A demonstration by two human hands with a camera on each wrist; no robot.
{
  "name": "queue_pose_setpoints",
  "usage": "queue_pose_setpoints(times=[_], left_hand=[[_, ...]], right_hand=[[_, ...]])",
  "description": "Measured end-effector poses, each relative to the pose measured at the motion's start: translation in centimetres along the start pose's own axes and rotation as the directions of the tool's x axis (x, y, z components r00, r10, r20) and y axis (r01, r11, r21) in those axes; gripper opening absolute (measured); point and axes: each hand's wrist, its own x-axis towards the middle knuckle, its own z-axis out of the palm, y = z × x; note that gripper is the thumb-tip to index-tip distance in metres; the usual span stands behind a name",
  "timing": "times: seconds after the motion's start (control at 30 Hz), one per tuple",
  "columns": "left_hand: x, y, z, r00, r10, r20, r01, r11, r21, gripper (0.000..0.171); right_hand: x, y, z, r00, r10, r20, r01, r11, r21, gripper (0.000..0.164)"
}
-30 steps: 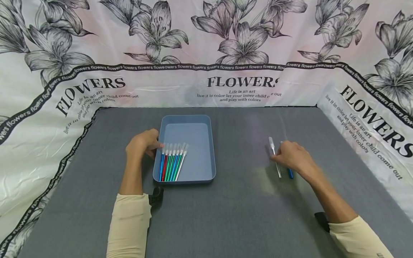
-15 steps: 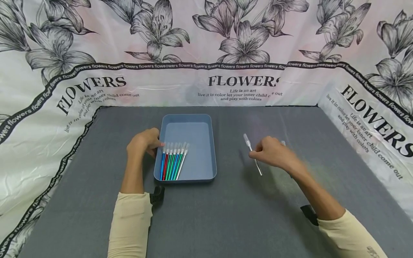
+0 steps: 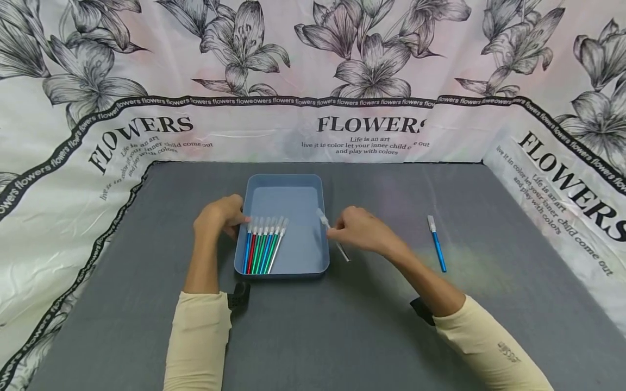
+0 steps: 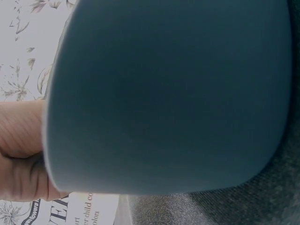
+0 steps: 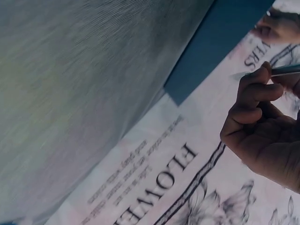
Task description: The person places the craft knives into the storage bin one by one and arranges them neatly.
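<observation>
A blue-grey tray [image 3: 304,198] stands on the table, and my left hand [image 3: 218,218] grips its left rim. In the left wrist view the tray's outer wall [image 4: 164,103] fills most of the picture and hides part of that hand. Several slim pen-shaped craft knives [image 3: 263,251] with clear caps lie side by side in the tray's left half, in blue, red, green and silver. By the tray's right rim, my right hand [image 3: 363,231] pinches a silver craft knife [image 3: 323,218], tilted with its cap up. The right wrist view shows its barrel [image 5: 286,70] at the fingertips.
One blue craft knife [image 3: 437,247] lies alone on the grey tabletop [image 3: 381,326], right of my right forearm. A white flower-printed cloth [image 3: 274,130] borders the table at the back and sides.
My right hand has picked up the silver craft knife and carried it left to the tray's right rim. The blue one stays behind, now uncovered. My left hand keeps its hold.
</observation>
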Motion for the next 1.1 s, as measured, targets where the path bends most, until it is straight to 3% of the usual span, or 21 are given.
queue_pose_setpoints(times=[0.2, 0.57, 0.8, 1.1], left_hand=[[-0.1, -0.1, 0.0, 1.000, -0.009, -0.003, 0.009, 1.000, 0.008, 0.048], [-0.2, -0.2, -0.1, 1.000, 0.012, 0.005, -0.012, 1.000, 0.016, 0.044], [-0.2, -0.2, -0.2, 1.000, 0.012, 0.006, -0.012, 1.000, 0.006, 0.044], [-0.4, -0.2, -0.1, 1.000, 0.018, -0.004, -0.018, 1.000, -0.022, 0.045]], right_hand=[[2.3, -1.7, 1.5, 0.998, -0.017, 0.066, 0.020, 0.999, -0.047, 0.051], [4.9, -3.4, 3.6, 0.993, 0.042, 0.112, -0.026, 0.990, -0.137, 0.050], [6.4, -3.9, 4.7, 0.972, 0.063, 0.227, -0.036, 0.992, -0.120, 0.051], [7.6, -3.9, 5.7, 0.953, 0.104, 0.286, -0.085, 0.993, -0.076, 0.044]])
